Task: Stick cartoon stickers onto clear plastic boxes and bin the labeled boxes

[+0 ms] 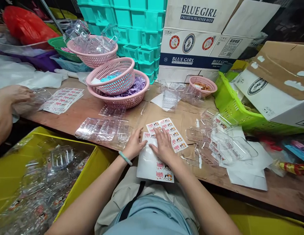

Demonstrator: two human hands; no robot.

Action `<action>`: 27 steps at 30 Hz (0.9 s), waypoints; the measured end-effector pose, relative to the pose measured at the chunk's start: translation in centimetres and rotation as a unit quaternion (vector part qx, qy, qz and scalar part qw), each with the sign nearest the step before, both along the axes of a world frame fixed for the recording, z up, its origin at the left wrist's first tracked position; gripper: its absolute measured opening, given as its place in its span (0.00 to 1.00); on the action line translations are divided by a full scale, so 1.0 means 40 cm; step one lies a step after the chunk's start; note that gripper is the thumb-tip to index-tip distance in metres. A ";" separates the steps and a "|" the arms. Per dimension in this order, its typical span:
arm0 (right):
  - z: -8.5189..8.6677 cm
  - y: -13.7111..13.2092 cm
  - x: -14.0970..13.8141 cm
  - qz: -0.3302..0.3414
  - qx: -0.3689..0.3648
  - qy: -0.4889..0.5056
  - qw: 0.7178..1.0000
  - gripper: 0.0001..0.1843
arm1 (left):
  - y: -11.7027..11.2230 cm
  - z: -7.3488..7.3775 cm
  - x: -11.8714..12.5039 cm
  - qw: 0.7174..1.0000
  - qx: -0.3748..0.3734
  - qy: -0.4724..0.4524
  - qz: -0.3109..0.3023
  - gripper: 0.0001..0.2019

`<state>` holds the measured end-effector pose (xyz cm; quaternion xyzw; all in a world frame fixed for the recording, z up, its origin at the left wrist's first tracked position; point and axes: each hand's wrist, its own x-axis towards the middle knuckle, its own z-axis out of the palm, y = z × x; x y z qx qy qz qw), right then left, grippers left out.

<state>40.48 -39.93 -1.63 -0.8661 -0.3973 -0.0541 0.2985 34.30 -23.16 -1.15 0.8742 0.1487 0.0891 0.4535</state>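
From where I stand, the white sticker sheet [150, 164] lies at the near edge of the bench [73, 117] under both hands, the right hand [164, 146] pressed flat with fingers apart, the left hand [134, 144] curled at its left corner, its grip impossible to make out, clear plastic trays [105, 129] just beside it.

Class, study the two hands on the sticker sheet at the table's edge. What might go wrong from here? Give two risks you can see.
1. The sticker sheet under the left hand and right hand hangs over the edge of the table, so it may slip or crease.
2. The clear boxes sit close beside the right hand; a careless sweep might knock them.
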 end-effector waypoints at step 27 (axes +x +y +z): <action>0.032 -0.019 -0.009 0.009 0.173 0.053 0.984 0.11 | -0.046 0.078 -0.018 0.960 -0.231 -0.025 -0.157 0.12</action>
